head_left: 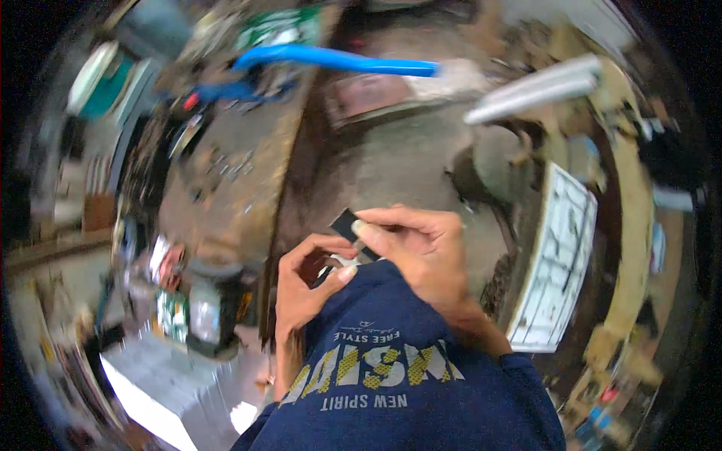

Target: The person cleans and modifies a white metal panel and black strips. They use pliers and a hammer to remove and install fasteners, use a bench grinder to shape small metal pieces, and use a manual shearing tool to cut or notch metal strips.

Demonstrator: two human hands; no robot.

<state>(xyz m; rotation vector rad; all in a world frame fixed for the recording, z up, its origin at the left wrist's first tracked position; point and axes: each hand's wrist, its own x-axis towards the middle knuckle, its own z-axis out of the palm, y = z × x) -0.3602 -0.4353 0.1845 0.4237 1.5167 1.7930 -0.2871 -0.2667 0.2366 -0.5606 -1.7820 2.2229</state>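
Close to my chest, a small black flat piece (346, 222) with straight edges sticks out between the thumb and forefinger of my right hand (417, 244). Those fingers are pinched on it, and its kind does not show. Just left of it, my left hand (304, 274) is curled, thumb and fingertips close together around something small and white (343, 260). Most of that white thing is hidden by the fingers and the dark blue shirt, so I cannot make out what it is. The fingertips of both hands almost meet.
Left stands a worn wooden workbench (226, 161) with small metal pieces (235, 167) on it. A bright blue tube (338, 62) juts past its far end. On the right are a white barred panel (555, 259) and a long white bar (535, 90). A grey box (173, 383) is lower left.
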